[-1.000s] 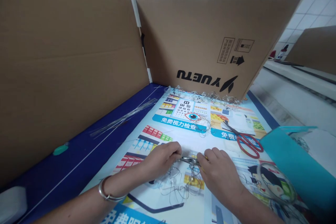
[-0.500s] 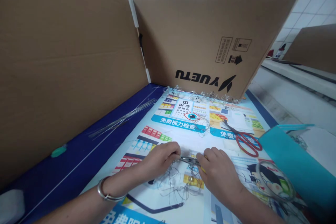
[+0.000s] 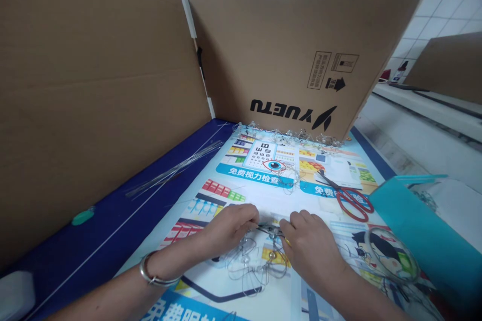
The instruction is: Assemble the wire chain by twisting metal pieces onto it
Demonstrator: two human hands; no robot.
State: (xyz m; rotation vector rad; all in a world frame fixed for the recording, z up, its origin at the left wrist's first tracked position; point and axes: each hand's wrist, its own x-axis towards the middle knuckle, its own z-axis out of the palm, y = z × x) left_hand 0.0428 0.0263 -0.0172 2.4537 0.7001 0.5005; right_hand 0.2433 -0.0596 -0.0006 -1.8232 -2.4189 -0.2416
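Observation:
My left hand, with a silver bangle on its wrist, is closed and pinches the thin wire near the pliers' tip. Wrapped round the handles of small pliers is my right hand; the metal jaws point left toward my left fingertips. Below both hands hangs a tangle of thin looped wire with clear beads, over the printed poster sheet. Most of the pliers' handles are hidden in my right palm.
Red-handled scissors lie right of my hands. A wire coil and a teal box are further right. Straight wires lie on the blue surface at left. Beaded wire pieces line the base of the cardboard panel.
The view has shifted slightly. My right hand and the pliers have turned a little, and the hanging wire has moved slightly. Both hands keep their hold.

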